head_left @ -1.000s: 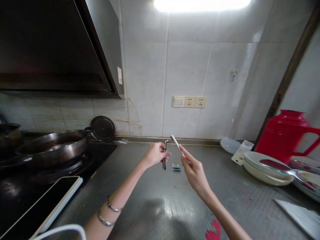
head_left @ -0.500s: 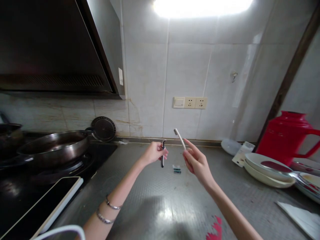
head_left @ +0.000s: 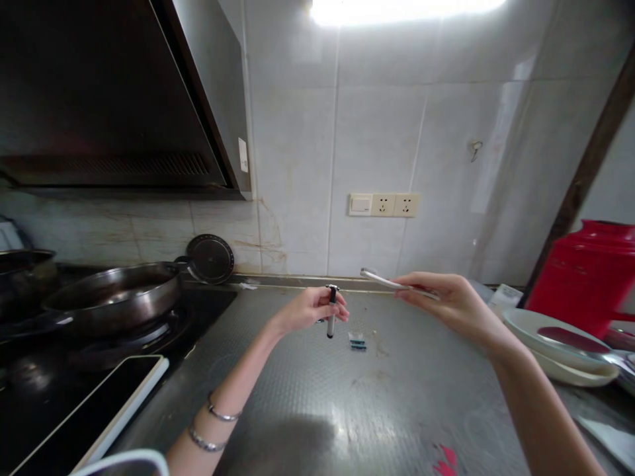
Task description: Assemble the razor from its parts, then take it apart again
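Left of the small packet (head_left: 357,344), the left hand (head_left: 301,312) clamps a razor-like tool (head_left: 331,325) in its fingers; rightward, the right hand (head_left: 459,305) pinches a toothbrush (head_left: 385,282), keeping its head free.

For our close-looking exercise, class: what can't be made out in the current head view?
Head view:
Toothbrush: handle partly hidden by the right hand.
Black-and-silver tool: its head is too small to identify.
Teal items: too small to identify.
Red thermos jug: handle side cut off by the right edge.
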A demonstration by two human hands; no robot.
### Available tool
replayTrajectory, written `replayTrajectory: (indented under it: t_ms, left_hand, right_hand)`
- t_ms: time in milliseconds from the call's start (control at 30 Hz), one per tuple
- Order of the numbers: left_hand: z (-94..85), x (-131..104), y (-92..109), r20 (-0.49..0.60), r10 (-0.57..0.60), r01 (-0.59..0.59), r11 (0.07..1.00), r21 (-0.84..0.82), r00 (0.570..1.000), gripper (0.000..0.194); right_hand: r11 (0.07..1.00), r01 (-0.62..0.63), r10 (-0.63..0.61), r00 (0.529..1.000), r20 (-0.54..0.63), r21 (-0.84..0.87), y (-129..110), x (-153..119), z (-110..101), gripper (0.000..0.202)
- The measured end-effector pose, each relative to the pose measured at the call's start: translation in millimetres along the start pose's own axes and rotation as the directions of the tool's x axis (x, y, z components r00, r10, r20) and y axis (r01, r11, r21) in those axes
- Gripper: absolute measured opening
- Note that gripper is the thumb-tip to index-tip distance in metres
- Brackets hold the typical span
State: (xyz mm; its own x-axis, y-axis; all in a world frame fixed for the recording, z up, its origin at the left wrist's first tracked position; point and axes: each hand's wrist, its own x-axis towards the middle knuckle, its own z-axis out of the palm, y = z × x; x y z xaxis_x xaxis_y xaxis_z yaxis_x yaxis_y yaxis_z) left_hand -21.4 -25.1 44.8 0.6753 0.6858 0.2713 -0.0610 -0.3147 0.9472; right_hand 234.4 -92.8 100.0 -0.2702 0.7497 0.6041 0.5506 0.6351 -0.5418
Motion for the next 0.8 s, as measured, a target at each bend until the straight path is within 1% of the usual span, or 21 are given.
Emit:
replayTrajectory:
  t_ms: [100, 167, 300, 400, 500, 633, 800]
  left_hand:
    - [3.2, 0, 1, 0.019, 0.03, -0.031, 0.999, 0.043, 0.999, 0.023]
    - [5.8, 1, 2, 0.033, 0.067, -0.07, 0.992, 0.103, 0.997, 0.018]
    - [10.1, 0, 5, 0.051, 0.109, -0.119, 0.961, 0.252, 0.993, 0.011]
    - [11.8, -1, 9, 0.074, 0.093, -0.113, 0.926, 0.359, 0.993, 0.01]
    - [12.0, -2, 12, 0.088, 0.065, -0.093, 0.926, 0.367, 0.994, 0.009]
    - [11.4, -2, 11, 0.1, 0.071, -0.096, 0.957, 0.273, 0.992, 0.01]
    - [12.4, -1, 10, 0.077, 0.052, -0.079, 0.915, 0.397, 0.996, 0.01]
  right_hand:
    - [0.996, 0.05, -0.047, 0.998, 0.035, -0.078, -3, -1, 0, 0.027]
    - [0.988, 0.106, -0.094, 0.989, 0.117, -0.108, -6, -1, 3, 0.028]
    - [0.967, 0.218, -0.176, 0.946, 0.273, -0.129, -11, 0, 14, 0.033]
    - [0.956, 0.265, -0.216, 0.925, 0.311, -0.126, -10, 1, 19, 0.036]
    - [0.961, 0.234, -0.18, 0.933, 0.311, -0.145, -5, 3, 14, 0.039]
    - [0.973, 0.161, -0.104, 0.946, 0.308, -0.166, -1, 3, 4, 0.041]
    - [0.978, 0.175, -0.126, 0.931, 0.344, -0.115, -2, 2, 10, 0.041]
